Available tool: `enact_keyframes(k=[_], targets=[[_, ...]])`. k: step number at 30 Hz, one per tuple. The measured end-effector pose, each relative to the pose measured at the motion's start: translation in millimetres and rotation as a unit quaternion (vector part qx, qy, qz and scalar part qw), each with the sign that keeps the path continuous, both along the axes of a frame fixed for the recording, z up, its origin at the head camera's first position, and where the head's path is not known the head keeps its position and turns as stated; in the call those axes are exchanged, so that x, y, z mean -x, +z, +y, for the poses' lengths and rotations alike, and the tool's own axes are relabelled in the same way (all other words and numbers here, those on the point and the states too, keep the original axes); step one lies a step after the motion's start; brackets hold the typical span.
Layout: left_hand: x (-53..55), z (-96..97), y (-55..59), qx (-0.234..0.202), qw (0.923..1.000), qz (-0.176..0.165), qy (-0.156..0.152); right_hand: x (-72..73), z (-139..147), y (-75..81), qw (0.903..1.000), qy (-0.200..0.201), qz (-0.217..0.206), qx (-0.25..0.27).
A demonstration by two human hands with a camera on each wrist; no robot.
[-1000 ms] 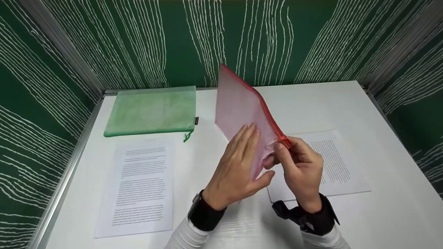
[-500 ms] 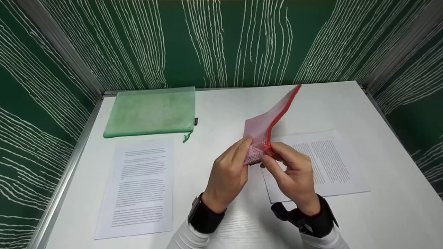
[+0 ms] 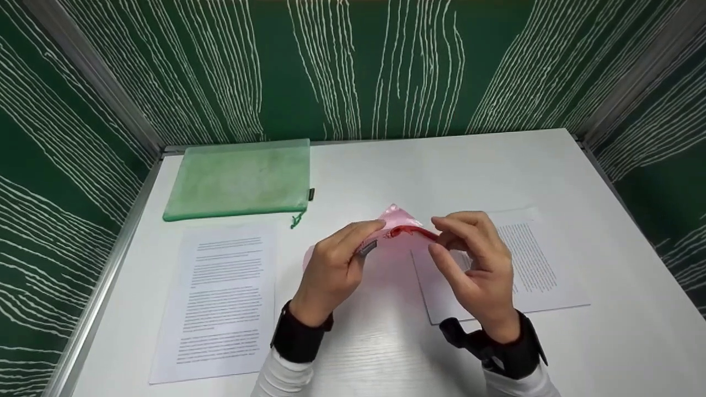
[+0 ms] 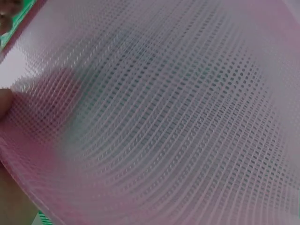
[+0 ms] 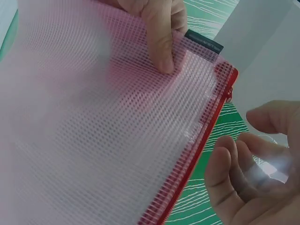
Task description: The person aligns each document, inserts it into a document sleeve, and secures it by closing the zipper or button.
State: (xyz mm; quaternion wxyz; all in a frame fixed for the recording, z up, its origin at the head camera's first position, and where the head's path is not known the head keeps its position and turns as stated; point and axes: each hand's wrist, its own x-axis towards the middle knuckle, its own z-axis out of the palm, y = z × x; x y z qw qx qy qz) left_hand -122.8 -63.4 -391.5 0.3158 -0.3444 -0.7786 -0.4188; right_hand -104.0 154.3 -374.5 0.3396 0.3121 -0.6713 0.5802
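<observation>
Pinching pink mesh pouch (image 5: 93,140): left hand (image 3: 331,270) | loosely curled, thumb apart from fingertips, beside red zipper (image 5: 200,150): right hand (image 3: 480,270)

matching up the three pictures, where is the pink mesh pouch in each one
Head: the pink mesh pouch is just below centre, foreshortened and gripped by the left hand.
Left wrist: it fills nearly the whole picture.
Right wrist: it covers the left and centre, its red zipper edge slanting down to the left.
Shared landmark: the left hand, at the left edge in left wrist, at the top in right wrist.
</observation>
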Motion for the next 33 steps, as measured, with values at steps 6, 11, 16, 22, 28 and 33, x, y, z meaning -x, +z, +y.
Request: enact_keyframes(k=[6, 11, 16, 22, 28, 33], targets=[[0.0, -6.9, 1.0, 0.014, 0.9974, -0.042, -0.057, 3.7, -4, -2.7, 0.9968, 0.001, 0.024, -0.076], [-1.9, -9.1, 3.3, 0.029, 0.9932, -0.075, -0.085, 7.0, -6, -4.8, 0.9944, 0.003, 0.043, -0.096], [-3.9, -9.7, 6.0, 0.058, 0.9912, -0.091, -0.076, 8.4, -9, -6.2, 0.9936, 0.007, 0.052, -0.1], [-8.4, -9.4, 11.1, 0.094, 0.9884, -0.11, -0.047, 9.0, -13, -7.6, 0.9939, 0.025, 0.049, -0.096], [-16.7, -5.7, 20.7, 0.102, 0.9876, -0.107, -0.053, 7.7, -16, -9.8, 0.9926, 0.05, 0.036, -0.105], [-19.7, -3.0, 25.7, 0.083, 0.9904, -0.091, -0.062, 7.2, -17, -10.1, 0.992, 0.06, 0.024, -0.109]])
